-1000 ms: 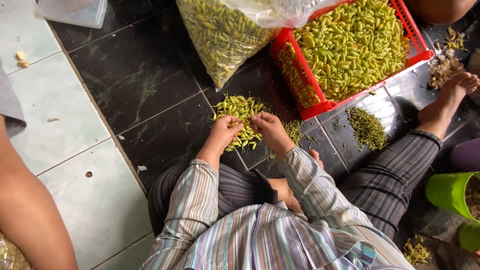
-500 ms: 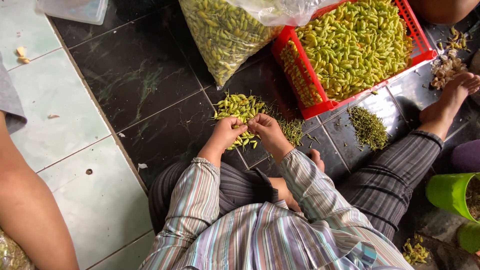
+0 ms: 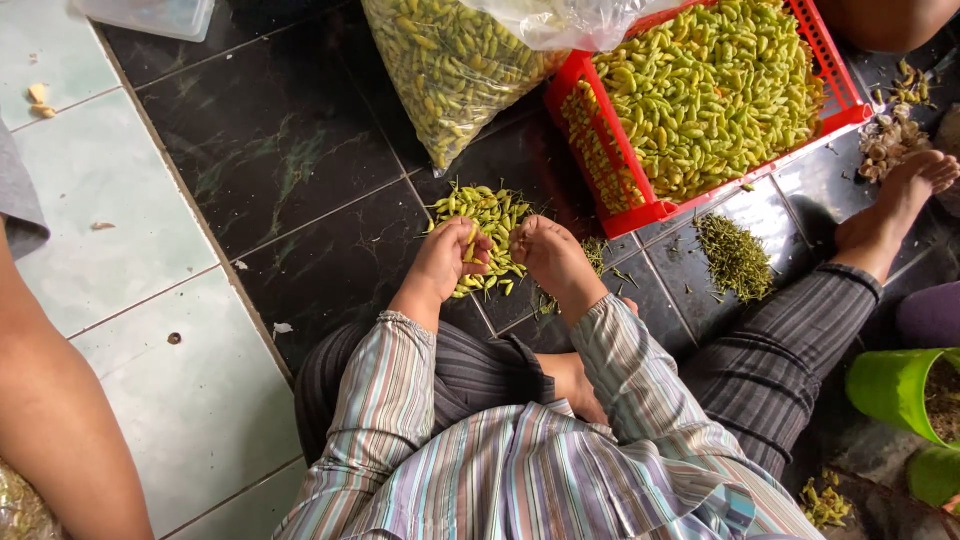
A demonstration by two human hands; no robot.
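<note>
Light is even and diffuse, daylight-like; source not visible. Shadows are soft and short, faintly pooled under both hands (left hand (image 3: 447,262), right hand (image 3: 552,255)) and along the red crate (image 3: 640,212). The dark floor tiles (image 3: 270,150) carry a dull sheen, no hard glare; the plastic bag (image 3: 575,18) shows pale highlights. Focus is sharp at centre, softer toward the lower corners. Slight wide-angle stretch at edges. No motion blur.

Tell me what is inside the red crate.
The red crate is heaped nearly to its rim with small yellow-green chillies. A clear plastic bag covers its upper left corner, so that part is hidden. The crate's bottom cannot be seen beneath the heap.
</note>
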